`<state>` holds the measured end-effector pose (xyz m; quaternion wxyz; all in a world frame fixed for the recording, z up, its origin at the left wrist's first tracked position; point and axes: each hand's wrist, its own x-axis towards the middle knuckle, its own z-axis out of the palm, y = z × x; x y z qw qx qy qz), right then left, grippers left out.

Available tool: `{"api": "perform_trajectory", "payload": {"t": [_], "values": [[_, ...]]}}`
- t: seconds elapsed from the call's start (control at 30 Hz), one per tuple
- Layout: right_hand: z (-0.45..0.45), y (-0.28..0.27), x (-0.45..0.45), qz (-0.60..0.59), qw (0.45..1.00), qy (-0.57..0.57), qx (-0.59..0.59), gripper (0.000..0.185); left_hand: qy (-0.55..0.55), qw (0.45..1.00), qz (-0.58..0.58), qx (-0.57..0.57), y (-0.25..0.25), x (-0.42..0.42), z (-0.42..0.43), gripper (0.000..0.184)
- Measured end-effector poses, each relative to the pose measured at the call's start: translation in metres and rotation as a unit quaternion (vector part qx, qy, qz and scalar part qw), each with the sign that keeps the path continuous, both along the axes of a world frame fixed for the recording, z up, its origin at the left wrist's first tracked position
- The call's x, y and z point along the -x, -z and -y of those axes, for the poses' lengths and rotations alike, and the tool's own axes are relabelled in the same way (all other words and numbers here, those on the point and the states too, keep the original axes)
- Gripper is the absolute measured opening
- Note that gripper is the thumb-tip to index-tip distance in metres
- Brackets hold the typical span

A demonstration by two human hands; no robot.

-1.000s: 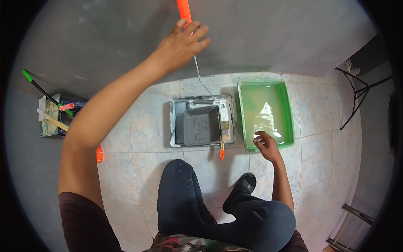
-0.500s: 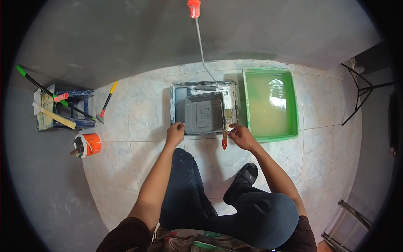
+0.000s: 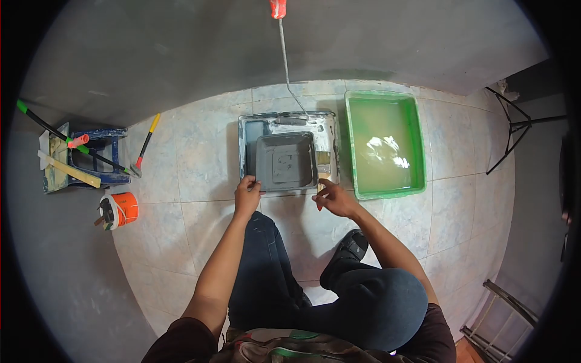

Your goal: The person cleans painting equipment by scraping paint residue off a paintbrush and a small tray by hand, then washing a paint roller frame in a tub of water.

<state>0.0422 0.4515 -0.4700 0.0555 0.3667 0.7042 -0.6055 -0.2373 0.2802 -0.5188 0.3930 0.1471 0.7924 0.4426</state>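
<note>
A square grey container [image 3: 285, 143], coated with grey paint, sits inside a larger paint-smeared roller tray [image 3: 244, 145] on the floor. At the front left corner of the container, my left hand [image 3: 247, 196] is closed, its fingertips on the rim. My right hand [image 3: 336, 199] has its fingers bent around the handle of a paintbrush [image 3: 324, 158] at the tray's front right. The brush's bristles point away from me; part of its handle is hidden under my fingers. Across the tray's far edge rests a paint roller [image 3: 290, 121], its red grip up by the wall.
A green basin [image 3: 422, 145] of cloudy water stands right of the tray. Leftward are a blue stool [image 3: 115, 151] with tools on it, a yellow-handled tool [image 3: 147, 142] and an orange bucket [image 3: 125, 209]. A black metal stand [image 3: 514, 127] leans at the far right.
My right hand has moved left onto the brush handle, covering more of it. My left hand has come against the container's corner. The whole view has shifted slightly.
</note>
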Motion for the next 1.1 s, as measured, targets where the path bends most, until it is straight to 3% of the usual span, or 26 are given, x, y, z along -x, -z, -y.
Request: {"api": "perform_trajectory", "payload": {"t": [0.03, 0.2, 0.33, 0.43, 0.5, 0.6, 0.7, 0.77, 0.8, 0.83, 0.87, 0.97, 1.07, 1.1], "values": [[0.004, -0.003, -0.005, -0.013, 0.999, -0.017, -0.024, 0.041, -0.002, 0.997, 0.074, 0.026, 0.001, 0.001, 0.002, 0.036], [0.021, 0.002, -0.054, -0.001, 0.999, 0.008, -0.048, 0.037, 0.013, 0.994, 0.105, 0.017, 0.007, 0.006, 0.008, 0.044], [-0.014, -0.048, -0.086, 0.053, 0.994, 0.031, -0.086, 0.037, 0.021, 0.995, 0.089, 0.05, -0.012, 0.012, 0.019, 0.053], [-0.045, -0.09, -0.106, 0.135, 0.977, 0.121, -0.11, 0.067, -0.016, 0.997, 0.057, 0.056, -0.028, 0.011, 0.035, 0.048], [-0.05, -0.138, -0.12, -0.042, 0.971, 0.124, -0.199, 0.094, -0.021, 0.997, 0.001, 0.068, -0.033, 0.011, 0.053, 0.045], [-0.056, -0.189, -0.133, -0.05, 0.945, 0.164, -0.278, 0.107, 0.045, 0.99, -0.056, 0.124, -0.059, 0.008, 0.089, 0.042], [-0.068, -0.252, -0.165, -0.029, 0.946, 0.088, -0.309, 0.104, 0.086, 0.985, -0.121, 0.093, -0.07, 0.004, 0.154, 0.044], [-0.068, -0.311, -0.188, -0.093, 0.965, 0.063, -0.236, 0.1, 0.101, 0.969, -0.21, 0.08, -0.089, -0.001, 0.199, 0.053], [-0.065, -0.328, -0.193, -0.132, 0.966, 0.111, -0.195, 0.104, 0.067, 0.969, -0.219, 0.091, -0.118, -0.013, 0.211, 0.064], [-0.06, -0.339, -0.185, -0.159, 0.937, 0.179, -0.256, 0.115, 0.03, 0.969, -0.223, 0.101, -0.15, -0.029, 0.211, 0.076], [-0.066, -0.334, -0.172, -0.142, 0.839, 0.157, -0.501, 0.125, -0.04, 0.974, -0.213, 0.072, -0.156, -0.035, 0.218, 0.09], [-0.072, -0.331, -0.145, -0.093, 0.881, -0.021, -0.464, 0.131, -0.211, 0.956, -0.206, -0.007, -0.192, -0.037, 0.193, 0.122], [-0.087, -0.338, -0.13, -0.043, 0.862, -0.115, -0.492, 0.132, -0.253, 0.944, -0.188, -0.101, -0.238, -0.025, 0.138, 0.124], [-0.092, -0.351, -0.128, -0.019, 0.852, -0.145, -0.502, 0.133, -0.2, 0.954, -0.189, -0.12, -0.266, -0.026, 0.12, 0.123]]}}
